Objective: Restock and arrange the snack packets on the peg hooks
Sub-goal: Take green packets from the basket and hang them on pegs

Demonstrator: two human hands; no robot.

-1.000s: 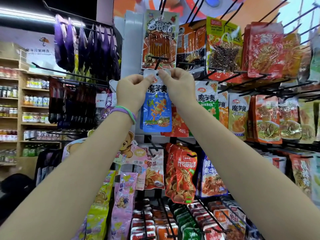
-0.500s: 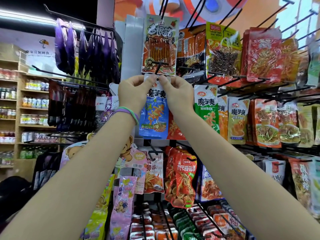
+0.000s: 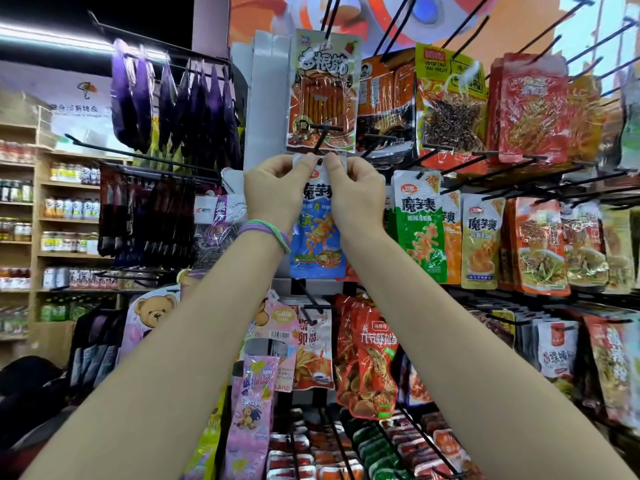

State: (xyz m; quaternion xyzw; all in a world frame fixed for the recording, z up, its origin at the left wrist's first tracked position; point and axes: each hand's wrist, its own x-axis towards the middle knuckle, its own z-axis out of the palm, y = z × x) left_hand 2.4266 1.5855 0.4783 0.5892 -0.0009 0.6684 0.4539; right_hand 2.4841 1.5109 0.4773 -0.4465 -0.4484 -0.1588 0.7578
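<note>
Blue snack packet [image 3: 317, 237] hangs upright at mid-rack, top edge pinched by both hands. Left hand [image 3: 275, 195] grips the top-left corner, right hand [image 3: 356, 195] the top-right, fingers curled tight on the header. Header sits right at the tip of a black peg hook [image 3: 320, 142]; can't tell if the hole is on it. Green packet [image 3: 420, 226] hangs just beside, to the right. Purple and green bands [image 3: 266, 230] on left wrist.
</note>
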